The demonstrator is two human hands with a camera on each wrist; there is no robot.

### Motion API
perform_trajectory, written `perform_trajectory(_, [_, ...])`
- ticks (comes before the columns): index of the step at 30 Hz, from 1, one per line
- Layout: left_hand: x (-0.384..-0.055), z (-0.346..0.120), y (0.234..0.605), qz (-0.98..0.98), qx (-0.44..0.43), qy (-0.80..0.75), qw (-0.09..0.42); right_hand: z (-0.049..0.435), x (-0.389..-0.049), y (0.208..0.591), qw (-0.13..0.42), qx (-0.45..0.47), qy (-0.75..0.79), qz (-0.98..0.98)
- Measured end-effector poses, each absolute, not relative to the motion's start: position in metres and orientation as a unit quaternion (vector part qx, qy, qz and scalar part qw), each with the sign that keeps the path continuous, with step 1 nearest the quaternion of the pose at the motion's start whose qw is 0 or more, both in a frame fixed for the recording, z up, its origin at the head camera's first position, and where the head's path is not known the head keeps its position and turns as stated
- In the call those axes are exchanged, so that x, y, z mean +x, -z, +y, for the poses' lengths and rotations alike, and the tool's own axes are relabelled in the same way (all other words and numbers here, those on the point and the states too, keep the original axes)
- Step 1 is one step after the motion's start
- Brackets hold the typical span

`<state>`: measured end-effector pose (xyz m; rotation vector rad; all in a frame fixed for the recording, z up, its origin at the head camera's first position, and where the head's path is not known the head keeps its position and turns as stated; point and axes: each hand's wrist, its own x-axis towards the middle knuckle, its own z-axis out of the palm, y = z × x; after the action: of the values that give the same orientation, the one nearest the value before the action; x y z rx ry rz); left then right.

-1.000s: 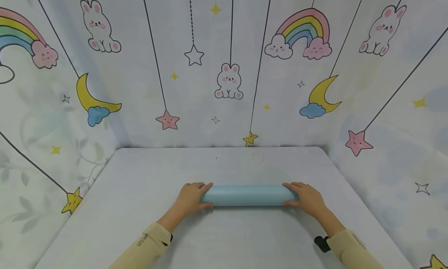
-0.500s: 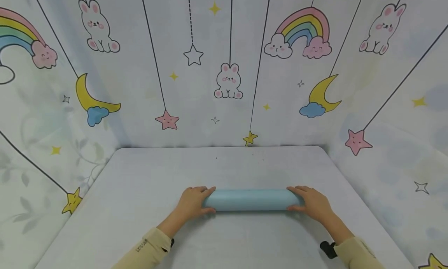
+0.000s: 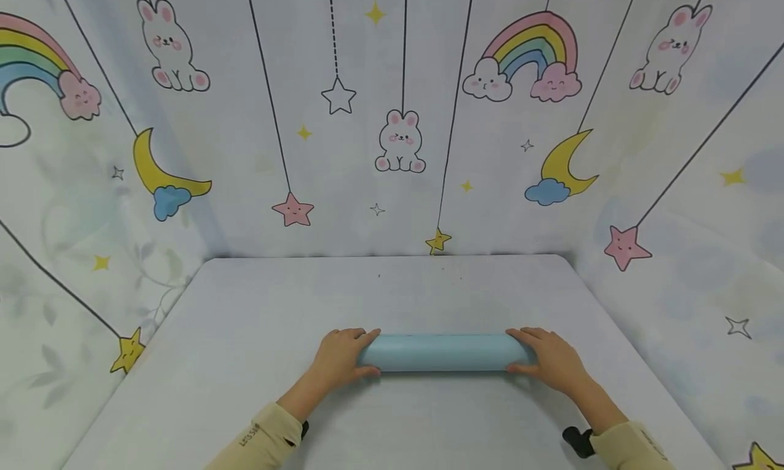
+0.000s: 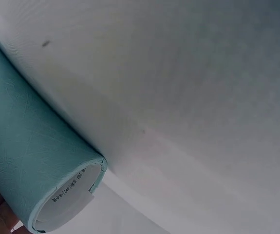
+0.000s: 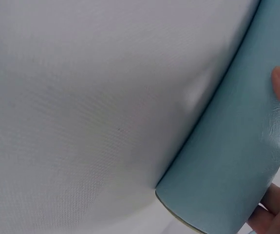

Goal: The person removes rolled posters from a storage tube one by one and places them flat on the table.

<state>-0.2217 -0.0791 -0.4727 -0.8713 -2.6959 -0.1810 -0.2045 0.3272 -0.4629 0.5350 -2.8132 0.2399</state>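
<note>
A light blue rolled-up mat (image 3: 444,353) lies crosswise on the white table, parallel to its far edge. My left hand (image 3: 338,361) grips its left end, thumb on the near side and fingers over the far side. At the other end my right hand (image 3: 554,361) holds it in the same way. The left wrist view shows the leathery outside of the mat (image 4: 37,131) and its open end, with a white inside bearing small black print. In the right wrist view, a thumb and fingers (image 5: 276,209) sit around the mat (image 5: 217,141).
The white tabletop (image 3: 392,429) has a few tiny dark specks towards the back. Around it hangs a pale curtain (image 3: 343,164) printed with rabbits, stars, moons and rainbows. A black piece (image 3: 578,443) pokes out at the right sleeve.
Both hands have drawn the rolled mat a little towards me and slightly to the right. Their grip on its ends looks the same.
</note>
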Motion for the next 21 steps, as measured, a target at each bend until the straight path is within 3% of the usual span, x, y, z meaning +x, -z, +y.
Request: perform_trajectory(21, [-0.2225, -0.0789, 0.4738, -0.945, -0.29, 0.067, 0.133, 0.3194, -0.2069, 0.4628, 0.154, 0.209, -0.055, -0.964])
